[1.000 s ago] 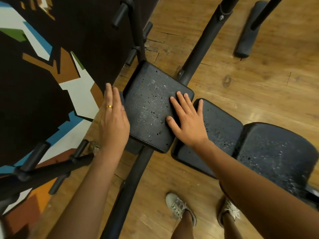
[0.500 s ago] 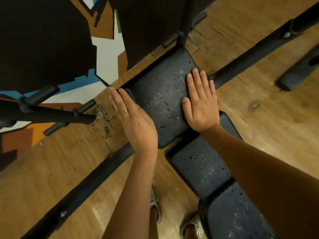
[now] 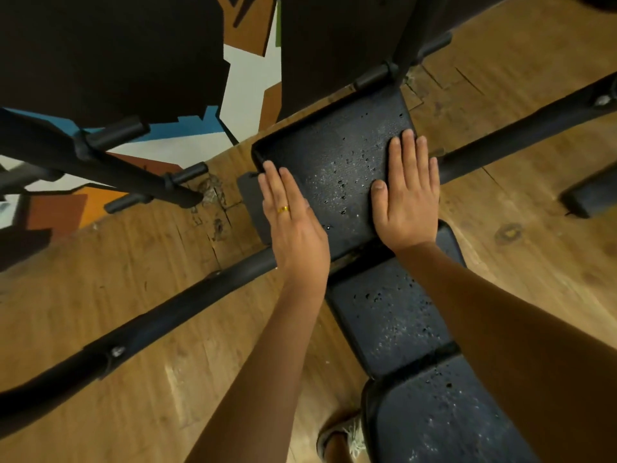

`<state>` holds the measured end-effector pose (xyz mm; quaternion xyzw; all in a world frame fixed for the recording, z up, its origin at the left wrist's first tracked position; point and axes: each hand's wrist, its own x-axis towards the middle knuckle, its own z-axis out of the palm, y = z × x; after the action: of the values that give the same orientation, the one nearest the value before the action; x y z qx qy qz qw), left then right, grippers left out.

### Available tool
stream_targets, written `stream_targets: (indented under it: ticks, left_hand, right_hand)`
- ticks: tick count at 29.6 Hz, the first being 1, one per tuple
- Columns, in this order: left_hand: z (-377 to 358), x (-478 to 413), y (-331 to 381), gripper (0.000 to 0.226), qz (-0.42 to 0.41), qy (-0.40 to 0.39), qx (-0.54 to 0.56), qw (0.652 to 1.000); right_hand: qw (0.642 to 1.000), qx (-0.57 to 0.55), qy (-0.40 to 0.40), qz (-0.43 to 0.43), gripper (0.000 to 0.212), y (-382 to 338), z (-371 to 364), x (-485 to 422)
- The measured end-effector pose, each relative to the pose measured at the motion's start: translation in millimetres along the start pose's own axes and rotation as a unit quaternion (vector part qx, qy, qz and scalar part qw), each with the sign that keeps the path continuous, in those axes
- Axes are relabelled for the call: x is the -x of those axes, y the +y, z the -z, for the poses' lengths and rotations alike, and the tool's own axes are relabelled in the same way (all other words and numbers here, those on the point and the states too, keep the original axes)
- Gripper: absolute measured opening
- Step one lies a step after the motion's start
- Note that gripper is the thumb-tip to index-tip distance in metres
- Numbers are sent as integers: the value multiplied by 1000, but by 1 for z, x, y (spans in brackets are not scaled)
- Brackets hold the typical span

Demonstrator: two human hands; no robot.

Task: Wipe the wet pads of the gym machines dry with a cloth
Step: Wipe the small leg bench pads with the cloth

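Droplets [image 3: 341,183] bead the top pad [image 3: 320,152] mid-frame, right between our left hand [image 3: 295,225] and right hand [image 3: 405,198], both flat with straight fingers, holding nothing (no cloth shows); we judge either equally near.

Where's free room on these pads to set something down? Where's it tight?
Free: top pad between left hand and right hand, and its far end; the middle pad left of the right forearm. Tight: top pad's side edges, under the hands.
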<state>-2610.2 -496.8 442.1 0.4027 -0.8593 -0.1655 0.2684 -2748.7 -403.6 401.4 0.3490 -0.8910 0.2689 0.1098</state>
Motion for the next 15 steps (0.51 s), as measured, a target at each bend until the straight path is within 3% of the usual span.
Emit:
stream_targets:
  ticks: [6, 15]
  left_hand:
    - [-1, -6, 2, 62, 9, -4, -32, 999]
    - [-11, 78, 7, 69, 20, -47, 24, 998]
  right_hand:
    - [1000, 3, 5, 3, 61, -2, 0, -2]
    - [1000, -4, 9, 5, 61, -3, -1, -2]
